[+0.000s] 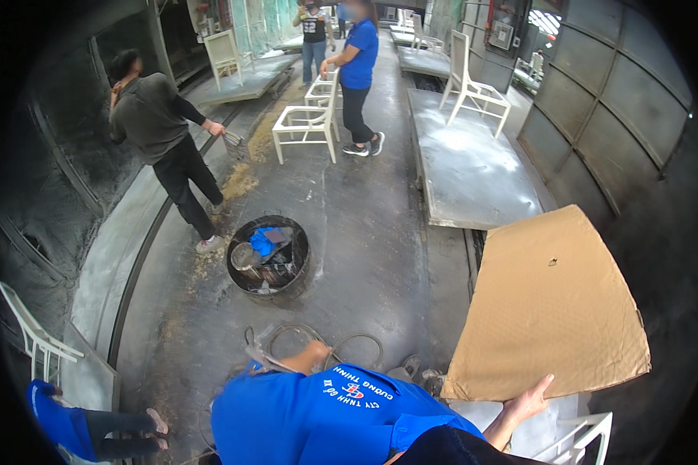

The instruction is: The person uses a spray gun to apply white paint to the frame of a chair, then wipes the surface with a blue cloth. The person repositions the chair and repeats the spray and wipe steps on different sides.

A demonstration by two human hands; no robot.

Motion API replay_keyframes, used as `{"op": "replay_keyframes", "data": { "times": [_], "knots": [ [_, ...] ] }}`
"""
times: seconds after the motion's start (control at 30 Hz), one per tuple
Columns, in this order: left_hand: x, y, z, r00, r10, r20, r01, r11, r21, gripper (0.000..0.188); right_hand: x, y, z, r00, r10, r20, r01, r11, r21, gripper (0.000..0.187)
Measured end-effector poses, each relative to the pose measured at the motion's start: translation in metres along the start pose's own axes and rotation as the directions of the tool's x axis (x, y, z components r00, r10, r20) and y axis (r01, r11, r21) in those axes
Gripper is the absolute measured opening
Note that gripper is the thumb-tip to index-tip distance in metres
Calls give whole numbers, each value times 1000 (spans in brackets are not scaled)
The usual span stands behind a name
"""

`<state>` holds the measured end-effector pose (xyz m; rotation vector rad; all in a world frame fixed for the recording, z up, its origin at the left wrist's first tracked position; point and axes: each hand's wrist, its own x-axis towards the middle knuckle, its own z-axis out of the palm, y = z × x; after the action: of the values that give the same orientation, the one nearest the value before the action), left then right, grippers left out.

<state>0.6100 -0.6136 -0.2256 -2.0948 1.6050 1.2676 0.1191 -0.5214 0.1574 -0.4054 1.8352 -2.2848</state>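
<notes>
My right hand (529,400) grips the lower edge of a large brown cardboard sheet (547,310), its thumb on the near face and the other fingers hidden behind. The sheet stands tilted at my right and has a small torn hole in its upper part. My left hand (312,354) reaches out past my blue shirt, low in the middle. Its fingers are too unclear to show whether anything is held. Close by it on the floor lie loops of thin hose (358,346). Below the cardboard, part of a white chair frame (585,438) shows.
A round dark bin (302,267) with rags and a can stands ahead. Flat grey carts (481,186) line the right; one bears a white chair (473,89). Several people stand nearby, one in blue beside a white chair frame (306,124). Another person (62,418) is at lower left.
</notes>
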Motion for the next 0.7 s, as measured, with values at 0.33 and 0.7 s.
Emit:
{"op": "replay_keyframes", "data": {
  "times": [0.33, 0.7],
  "knots": [
    [6, 211, -59, 961, 243, 130, -73, 679, -731, 54, 83, 76, 144, 955, 293, 48, -296, 953, 70, 58],
    [45, 515, -130, 325, 887, 329, -534, 459, -710, 96, 173, 123, 297, 923, 335, 189, -362, 923, 131, 67]
  ]
}}
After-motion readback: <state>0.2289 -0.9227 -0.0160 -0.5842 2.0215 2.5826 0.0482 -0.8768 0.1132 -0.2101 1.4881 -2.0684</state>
